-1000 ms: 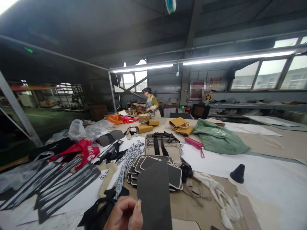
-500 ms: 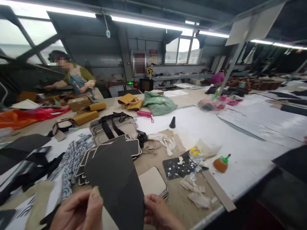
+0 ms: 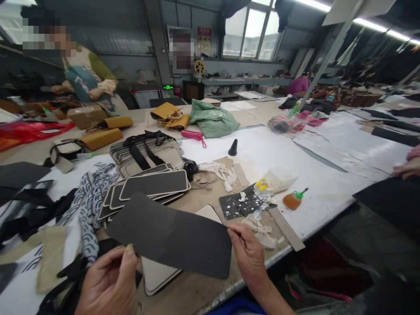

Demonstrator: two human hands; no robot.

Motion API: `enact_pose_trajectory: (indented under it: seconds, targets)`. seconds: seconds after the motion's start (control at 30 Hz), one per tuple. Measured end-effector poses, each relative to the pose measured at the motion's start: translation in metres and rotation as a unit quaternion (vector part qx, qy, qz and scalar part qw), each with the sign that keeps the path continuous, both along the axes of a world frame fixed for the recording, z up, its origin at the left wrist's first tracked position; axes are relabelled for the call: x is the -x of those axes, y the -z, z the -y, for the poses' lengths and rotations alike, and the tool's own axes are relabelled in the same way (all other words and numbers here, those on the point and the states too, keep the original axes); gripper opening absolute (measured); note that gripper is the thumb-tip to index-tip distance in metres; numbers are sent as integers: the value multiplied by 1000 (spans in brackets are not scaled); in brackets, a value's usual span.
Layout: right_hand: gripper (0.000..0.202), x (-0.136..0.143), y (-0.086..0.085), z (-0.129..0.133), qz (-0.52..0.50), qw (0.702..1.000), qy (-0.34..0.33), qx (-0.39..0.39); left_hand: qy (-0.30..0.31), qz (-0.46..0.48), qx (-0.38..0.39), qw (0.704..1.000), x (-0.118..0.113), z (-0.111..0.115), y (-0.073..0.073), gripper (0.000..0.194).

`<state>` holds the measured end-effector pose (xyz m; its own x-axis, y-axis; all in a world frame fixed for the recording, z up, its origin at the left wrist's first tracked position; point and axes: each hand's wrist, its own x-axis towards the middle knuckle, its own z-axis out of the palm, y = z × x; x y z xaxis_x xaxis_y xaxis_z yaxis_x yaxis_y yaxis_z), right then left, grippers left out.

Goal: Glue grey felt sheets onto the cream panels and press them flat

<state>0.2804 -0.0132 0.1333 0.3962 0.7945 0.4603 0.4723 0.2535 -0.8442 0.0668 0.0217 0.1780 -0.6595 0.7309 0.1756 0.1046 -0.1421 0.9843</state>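
A dark grey panel (image 3: 177,236), rounded at its corners, slants over a stack of beige panels (image 3: 160,275) on the bench. My right hand (image 3: 249,256) pinches its right end between thumb and fingers. By its near left edge, my left hand (image 3: 110,280) is closed with thumb and fingertips together. Whether those fingertips grip the panel's edge or something small, I cannot make out. Just beyond lies a fanned pile of dark panels with pale borders (image 3: 154,183). Behind them sits a stack of beige panels with black straps (image 3: 131,159).
A glue-specked black board (image 3: 232,208), an orange bottle with a green nozzle (image 3: 293,200) and a black cone (image 3: 232,148) stand to the right. Patterned fabric (image 3: 87,218) lies left. A co-worker (image 3: 88,78) stands across the bench. Another person's hand (image 3: 410,166) shows at the right edge.
The dark panel has turned from steeply upright to flatter and more sideways. My right hand has moved right and up with its end. The view has tilted down.
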Motion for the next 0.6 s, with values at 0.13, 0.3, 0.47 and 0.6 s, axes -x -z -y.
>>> enact_pose_trajectory:
  seconds: [0.13,0.3,0.47,0.6]
  targets:
    - [27,-7,-44,13,146,982,-53,-110,-3,142,26,990,19,4,30,29]
    - [37,-7,-77,25,178,966,-126,-139,35,246,44,968,45,8,57,42]
    - [31,-10,-75,27,164,970,-139,-113,32,213,47,975,61,12,67,41]
    - [23,-21,-54,25,156,978,-124,-59,27,117,81,989,70,25,81,37]
